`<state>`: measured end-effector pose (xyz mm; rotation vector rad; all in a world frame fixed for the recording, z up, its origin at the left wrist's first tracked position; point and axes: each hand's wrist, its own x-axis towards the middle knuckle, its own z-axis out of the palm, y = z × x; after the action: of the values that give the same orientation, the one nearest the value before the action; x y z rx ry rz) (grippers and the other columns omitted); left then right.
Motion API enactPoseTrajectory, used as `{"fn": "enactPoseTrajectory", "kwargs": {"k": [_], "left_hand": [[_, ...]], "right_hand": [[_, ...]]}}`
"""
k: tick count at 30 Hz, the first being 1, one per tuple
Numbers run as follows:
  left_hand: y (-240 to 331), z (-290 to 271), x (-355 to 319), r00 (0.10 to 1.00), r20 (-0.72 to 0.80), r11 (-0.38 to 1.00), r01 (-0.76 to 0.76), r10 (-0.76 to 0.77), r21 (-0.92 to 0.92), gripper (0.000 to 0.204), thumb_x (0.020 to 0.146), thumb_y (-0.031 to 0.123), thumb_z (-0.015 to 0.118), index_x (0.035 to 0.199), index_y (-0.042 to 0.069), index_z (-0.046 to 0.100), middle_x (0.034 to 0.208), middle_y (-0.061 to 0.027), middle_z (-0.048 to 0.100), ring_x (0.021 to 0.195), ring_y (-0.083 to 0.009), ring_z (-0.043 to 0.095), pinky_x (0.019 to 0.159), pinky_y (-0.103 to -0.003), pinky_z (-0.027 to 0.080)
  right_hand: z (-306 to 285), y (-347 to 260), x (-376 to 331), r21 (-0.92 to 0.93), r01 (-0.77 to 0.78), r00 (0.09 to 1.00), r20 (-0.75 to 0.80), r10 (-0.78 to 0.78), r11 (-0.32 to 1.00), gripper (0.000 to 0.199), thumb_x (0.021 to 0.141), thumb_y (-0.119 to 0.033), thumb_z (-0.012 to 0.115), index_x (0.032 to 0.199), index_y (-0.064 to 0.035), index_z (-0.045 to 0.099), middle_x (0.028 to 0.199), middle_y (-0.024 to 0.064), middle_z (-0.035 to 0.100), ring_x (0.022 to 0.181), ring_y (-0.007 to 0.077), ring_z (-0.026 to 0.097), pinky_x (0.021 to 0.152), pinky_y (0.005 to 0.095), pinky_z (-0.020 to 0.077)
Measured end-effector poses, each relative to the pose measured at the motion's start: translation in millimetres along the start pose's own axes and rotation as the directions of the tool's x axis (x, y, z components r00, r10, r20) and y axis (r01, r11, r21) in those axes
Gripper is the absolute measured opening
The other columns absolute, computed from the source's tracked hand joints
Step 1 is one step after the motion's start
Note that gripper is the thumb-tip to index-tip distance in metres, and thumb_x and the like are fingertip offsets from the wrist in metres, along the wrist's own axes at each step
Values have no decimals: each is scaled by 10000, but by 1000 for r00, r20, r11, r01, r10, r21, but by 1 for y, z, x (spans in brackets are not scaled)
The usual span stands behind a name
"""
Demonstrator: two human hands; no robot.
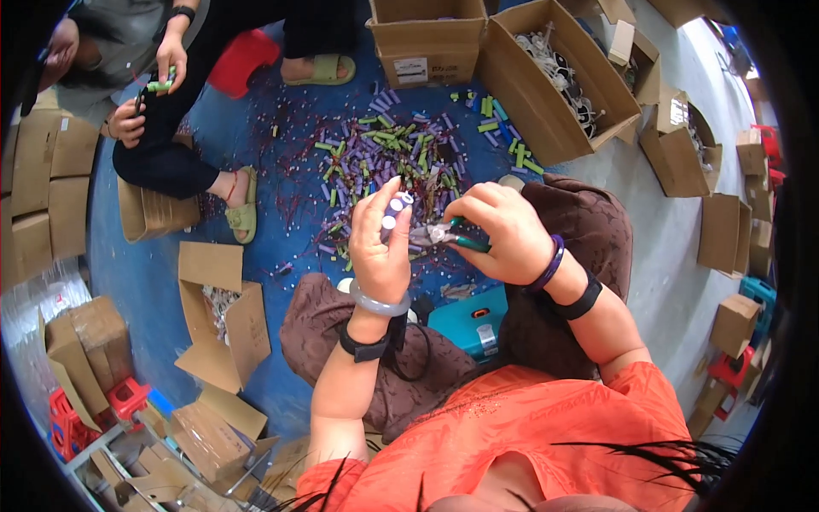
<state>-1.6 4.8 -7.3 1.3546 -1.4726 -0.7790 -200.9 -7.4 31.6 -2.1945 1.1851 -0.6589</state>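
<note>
The left hand [375, 256] pinches a small purple pack [395, 207] with white round ends between thumb and fingers; the right hand [502, 232] curls around green-handled pliers [438, 234], their nose pointing at the pack, though I can't tell whether they touch. Both forearms [345, 384] reach forward, angled inward. Beyond, purple and green cylinders [392, 141] litter the blue floor [141, 282].

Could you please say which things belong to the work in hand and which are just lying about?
In use:
purple piece, left hand;
green-handled pliers, right hand;
probably the cylinder pile.

Probably lying about:
teal plastic item;
far red item.
</note>
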Motion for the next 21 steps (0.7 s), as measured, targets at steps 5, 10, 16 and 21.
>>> {"fn": "enactPoseTrajectory", "kwargs": {"k": [5, 10, 16, 21], "left_hand": [[-11, 4, 5, 764, 370, 395, 607, -529, -689, 337, 973, 101, 553, 1298, 21, 510, 1009, -66, 628, 823, -121, 611, 714, -236, 527], [-41, 27, -2, 665, 481, 172, 670, -571, -723, 258, 971, 144, 572, 1203, 30, 566, 887, -56, 628, 713, -157, 638, 570, -283, 533], [-100, 41, 9, 413, 524, -7, 780, -745, -625, 226, 972, 218, 577, 1159, 93, 601, 892, -36, 647, 733, -186, 667, 568, -358, 585], [-91, 61, 136, 529, 561, 74, 766, -637, -639, 243, 968, 284, 557, 1136, 119, 616, 910, -39, 662, 760, -185, 650, 596, -350, 555]], "right_hand": [[3, -17, -4, 592, -134, 985, -11, 174, 795, 291, 802, -81, 724, 1072, -53, 618, 931, 81, 605, 831, 206, 622, 753, 316, 496], [4, -32, -16, 923, -371, 876, 310, 370, 104, 267, 899, -67, 635, 1157, -29, 574, 1015, -7, 584, 944, 60, 525, 841, 244, 452], [-6, -22, 1, 968, -203, 810, 251, 530, -148, 266, 903, -16, 613, 1160, -31, 550, 1011, 19, 586, 956, 106, 557, 884, 284, 457], [-25, 4, 30, 962, -225, 815, 273, 511, -156, 282, 909, -12, 605, 1180, -29, 529, 1025, 43, 581, 960, 122, 562, 883, 290, 459]]}}
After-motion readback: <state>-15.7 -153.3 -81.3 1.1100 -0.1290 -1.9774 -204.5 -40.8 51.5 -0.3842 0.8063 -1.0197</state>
